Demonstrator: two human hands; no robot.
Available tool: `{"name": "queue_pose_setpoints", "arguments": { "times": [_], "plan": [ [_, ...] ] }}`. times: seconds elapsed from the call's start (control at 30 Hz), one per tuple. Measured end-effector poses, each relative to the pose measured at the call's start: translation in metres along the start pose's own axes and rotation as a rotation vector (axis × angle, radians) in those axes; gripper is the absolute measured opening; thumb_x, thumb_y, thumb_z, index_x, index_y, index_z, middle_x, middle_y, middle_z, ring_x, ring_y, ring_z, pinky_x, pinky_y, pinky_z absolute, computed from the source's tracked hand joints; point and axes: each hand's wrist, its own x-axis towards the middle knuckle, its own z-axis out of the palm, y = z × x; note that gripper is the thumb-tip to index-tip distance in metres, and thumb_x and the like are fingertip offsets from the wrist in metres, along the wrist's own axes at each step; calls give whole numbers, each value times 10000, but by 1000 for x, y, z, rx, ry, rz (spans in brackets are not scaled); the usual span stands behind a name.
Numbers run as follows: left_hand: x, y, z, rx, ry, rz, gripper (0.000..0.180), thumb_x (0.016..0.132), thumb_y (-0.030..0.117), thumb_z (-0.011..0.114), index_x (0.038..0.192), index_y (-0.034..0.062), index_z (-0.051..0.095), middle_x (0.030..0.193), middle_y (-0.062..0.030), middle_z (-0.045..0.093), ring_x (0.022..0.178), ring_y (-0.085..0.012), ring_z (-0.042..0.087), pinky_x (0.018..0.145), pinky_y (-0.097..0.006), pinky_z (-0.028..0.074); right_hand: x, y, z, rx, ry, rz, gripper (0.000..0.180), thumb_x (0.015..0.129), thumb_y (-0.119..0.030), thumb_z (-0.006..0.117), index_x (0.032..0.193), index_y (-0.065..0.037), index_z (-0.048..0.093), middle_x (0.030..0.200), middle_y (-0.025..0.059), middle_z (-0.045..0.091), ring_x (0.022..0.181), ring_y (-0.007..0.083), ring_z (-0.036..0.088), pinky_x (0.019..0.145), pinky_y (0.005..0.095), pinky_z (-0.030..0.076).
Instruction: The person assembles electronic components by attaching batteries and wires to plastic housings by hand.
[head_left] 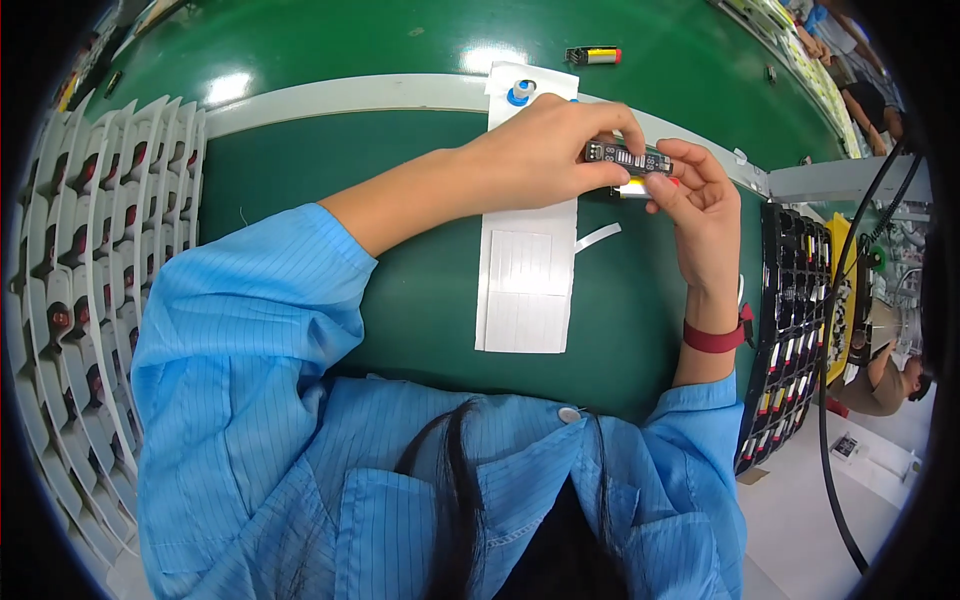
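Observation:
Between my two hands is a small dark rectangular electronic module point(628, 157) with pale markings on its upper face. My left hand point(560, 150) pinches it from the left, thumb along the near edge and fingers over the far side. At its right end, the thumb and fingers of my right hand point(700, 195) close on it. Just below the module shows a small white, yellow and red piece point(635, 188); whether it is held or lies on the mat I cannot make out. Under my left hand lies a long white card strip point(525, 325) on the green mat point(420, 300).
A blue-and-white capped item point(520, 92) stands on the strip's far end. Another yellow and red module point(595, 56) lies on the green surface beyond the white ledge point(350, 97). White stacked trays point(85, 270) stand left, a black tray of modules point(790, 340) right, near a hanging black cable point(823, 420).

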Motion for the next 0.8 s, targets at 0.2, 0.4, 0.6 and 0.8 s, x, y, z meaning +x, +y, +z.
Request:
{"name": "queue_pose_setpoints", "arguments": {
  "times": [0.2, 0.4, 0.6, 0.8],
  "plan": [
    [3, -28, 11, 377, 197, 469, 156, 804, 80, 575, 933, 0, 537, 810, -75, 612, 696, -133, 583, 646, -270, 476, -3, -3, 1, 26, -23, 5, 328, 758, 10, 625, 1069, 14, 522, 890, 79, 613, 751, 77, 570, 577, 174, 438],
    [4, -13, 8, -618, 1, -188, 149, 843, 118, 541, 940, 6, 534, 777, -45, 581, 631, -73, 521, 553, -187, 423, -3, -8, 9, -20, -39, -138, 342, 763, 16, 615, 1084, 37, 499, 851, 90, 612, 724, 97, 580, 609, 193, 463],
    [7, -9, 0, -941, -6, -322, 245, 831, 128, 565, 1038, -2, 547, 847, -39, 603, 649, -14, 512, 563, -124, 419, 11, 29, -8, -135, 131, -37, 180, 795, -26, 598, 953, 47, 550, 808, 67, 609, 677, 101, 573, 595, 196, 467],
    [10, -29, 12, -803, 57, -331, 308, 815, 108, 579, 1100, -7, 557, 841, -39, 606, 688, -23, 517, 601, -140, 428, 12, 32, -15, -238, 86, 31, 130, 822, -57, 569, 922, 25, 566, 788, 36, 602, 663, 68, 549, 580, 176, 439]
  ]
}}
